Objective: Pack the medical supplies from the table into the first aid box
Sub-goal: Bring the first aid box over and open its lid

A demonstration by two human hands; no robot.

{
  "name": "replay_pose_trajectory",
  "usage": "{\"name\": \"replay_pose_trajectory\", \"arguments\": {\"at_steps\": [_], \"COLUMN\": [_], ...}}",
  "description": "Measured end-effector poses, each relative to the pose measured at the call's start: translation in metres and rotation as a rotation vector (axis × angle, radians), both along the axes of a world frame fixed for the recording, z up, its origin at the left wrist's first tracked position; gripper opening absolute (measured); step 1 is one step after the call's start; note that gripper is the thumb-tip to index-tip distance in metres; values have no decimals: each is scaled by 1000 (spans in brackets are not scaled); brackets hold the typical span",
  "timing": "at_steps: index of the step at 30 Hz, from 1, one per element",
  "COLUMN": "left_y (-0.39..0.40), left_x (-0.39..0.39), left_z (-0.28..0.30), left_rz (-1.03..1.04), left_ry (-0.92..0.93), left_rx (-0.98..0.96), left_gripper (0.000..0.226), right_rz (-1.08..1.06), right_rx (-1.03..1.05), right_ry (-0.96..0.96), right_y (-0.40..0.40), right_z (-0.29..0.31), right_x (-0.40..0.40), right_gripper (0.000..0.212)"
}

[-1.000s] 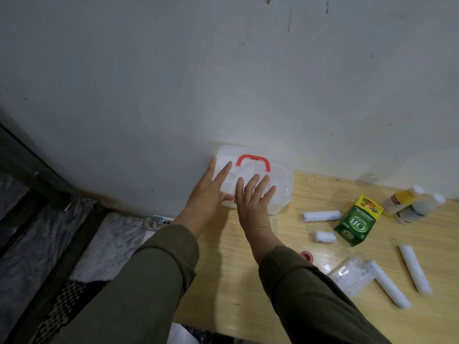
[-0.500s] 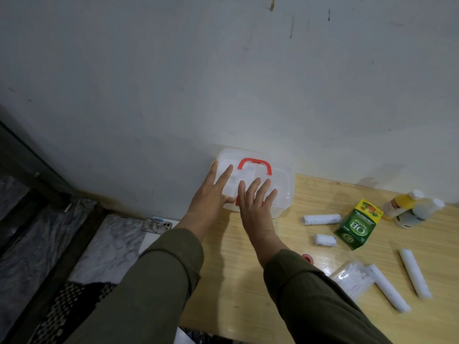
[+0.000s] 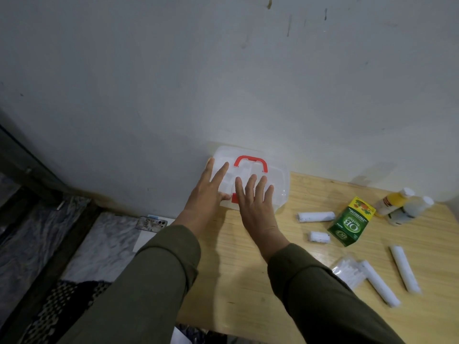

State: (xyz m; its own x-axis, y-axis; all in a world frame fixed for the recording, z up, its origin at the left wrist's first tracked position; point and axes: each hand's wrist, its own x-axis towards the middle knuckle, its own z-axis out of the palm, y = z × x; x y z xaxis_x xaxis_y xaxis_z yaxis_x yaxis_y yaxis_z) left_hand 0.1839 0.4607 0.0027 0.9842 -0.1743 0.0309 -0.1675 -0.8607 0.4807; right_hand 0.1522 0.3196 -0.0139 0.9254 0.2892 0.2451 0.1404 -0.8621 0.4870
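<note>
Both hands flat, fingers straight: left hand (image 3: 208, 194), right hand (image 3: 253, 202) | first aid box (image 3: 278, 180) shut, against wall | release red latch (image 3: 234, 198) first; steady the base while lifting lid.

red box handle (image 3: 250, 161), green carton (image 3: 349, 224), white rolls (image 3: 316, 216)

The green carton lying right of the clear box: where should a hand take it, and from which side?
Grip the green cardboard carton across its two long side faces, coming down from above. It lies flat with its broad printed face up. Its long sides look free, apart from a white gauze roll near its upper left. The right hand is nearer.
</note>
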Motion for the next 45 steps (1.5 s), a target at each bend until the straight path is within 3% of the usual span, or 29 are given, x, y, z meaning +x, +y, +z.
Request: {"name": "replay_pose_trajectory", "arguments": {"at_steps": [6, 14, 20, 26, 34, 41, 45], "left_y": [-1, -1, -2, 0, -5, -2, -2], "left_x": [0, -1, -2, -2, -7, -4, 0], "left_z": [3, 3, 3, 2, 4, 11, 18], "left_rz": [2, 5, 7, -15, 82, 183, 197], "left_ry": [45, 67, 61, 59, 102, 101, 107], "left_rx": [-53, -100, -85, -94, -332, -490, -481], "left_gripper": [92, 90, 90, 91, 120, 135, 134], "right_rz": [176, 51, -107, -49, 24, 78, 120], "right_rx": [153, 26, -1, 213, 210, 326, 398], "right_ry": [64, 105, 201, 320, 412, 300, 176], "right_y": [-44, -25, -3, -4, -26, -26, -29], "right_z": [10, 19, 22, 41, 55, 81, 102], "right_x": [7, 1, -4, -6, 1, 14, 31], "right_gripper": [83, 72, 76, 64, 57, 55, 52]}}
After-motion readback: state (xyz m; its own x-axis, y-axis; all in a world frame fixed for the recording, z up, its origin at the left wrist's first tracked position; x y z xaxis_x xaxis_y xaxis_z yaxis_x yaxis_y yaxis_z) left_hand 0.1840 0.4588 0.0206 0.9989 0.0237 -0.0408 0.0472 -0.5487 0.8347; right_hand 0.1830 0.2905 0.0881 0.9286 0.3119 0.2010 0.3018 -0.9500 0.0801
